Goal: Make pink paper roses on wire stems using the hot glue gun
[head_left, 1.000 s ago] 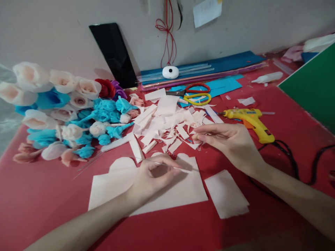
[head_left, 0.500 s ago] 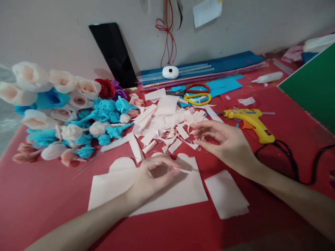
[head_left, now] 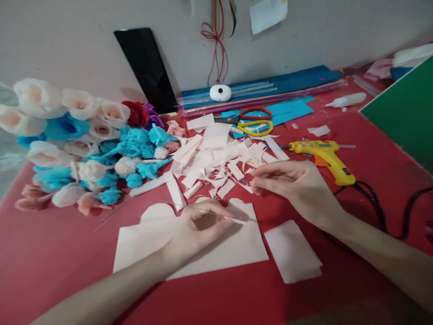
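Pink crepe-paper scraps (head_left: pixel 216 160) lie heaped on the red surface (head_left: pixel 50 271). The right hand (head_left: pixel 301 187) has its grip pinched shut at the heap's near edge; whether it has caught a scrap is unclear. The left hand (head_left: pixel 198 230) has its grip clamped on a thin wire (head_left: pixel 238 220) above the pink sheet (head_left: pixel 243 248); holding it light and level seems wise.

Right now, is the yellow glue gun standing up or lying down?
Lying down: the glue gun rests on its side on the red table, nozzle pointing left.

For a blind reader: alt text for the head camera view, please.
The left hand pinches a thin wire over a pale paper sheet; the right hand touches a pile of paper scraps on a red table. Paper flowers lie left, a yellow glue gun right.
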Motion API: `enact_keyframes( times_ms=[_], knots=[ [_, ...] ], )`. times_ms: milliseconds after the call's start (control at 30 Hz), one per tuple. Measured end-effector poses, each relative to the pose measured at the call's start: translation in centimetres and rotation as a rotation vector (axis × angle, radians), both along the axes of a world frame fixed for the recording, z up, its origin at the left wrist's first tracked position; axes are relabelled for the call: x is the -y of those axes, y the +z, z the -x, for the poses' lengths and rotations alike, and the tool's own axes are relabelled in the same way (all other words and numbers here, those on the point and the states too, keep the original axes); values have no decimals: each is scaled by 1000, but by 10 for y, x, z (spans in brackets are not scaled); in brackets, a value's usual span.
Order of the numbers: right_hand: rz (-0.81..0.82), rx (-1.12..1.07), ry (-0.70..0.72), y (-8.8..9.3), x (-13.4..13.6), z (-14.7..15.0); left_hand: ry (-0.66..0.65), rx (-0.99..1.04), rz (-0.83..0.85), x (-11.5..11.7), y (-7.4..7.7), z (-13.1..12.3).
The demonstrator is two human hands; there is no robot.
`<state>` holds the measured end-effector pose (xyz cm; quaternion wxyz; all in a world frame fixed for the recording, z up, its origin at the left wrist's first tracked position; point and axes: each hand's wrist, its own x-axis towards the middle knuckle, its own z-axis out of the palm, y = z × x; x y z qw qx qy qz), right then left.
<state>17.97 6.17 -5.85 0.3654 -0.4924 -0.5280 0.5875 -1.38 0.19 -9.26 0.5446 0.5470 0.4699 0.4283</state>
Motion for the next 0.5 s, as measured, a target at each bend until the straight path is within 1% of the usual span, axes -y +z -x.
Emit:
enact_keyframes(
  times_ms=[167,233,333,500],
  knots=[
    [65,-150,92,-4,2,-3,-10,10,-2,0,-1,1],
    [66,-210,139,-4,4,-5,-12,11,-2,0,-1,2],
    [52,-245,187,-2,7,-6,-12,1,-7,0,-3,2],
    [43,-254,182,2,10,-3,-12,7,-8,0,-2,2]
  ],
)
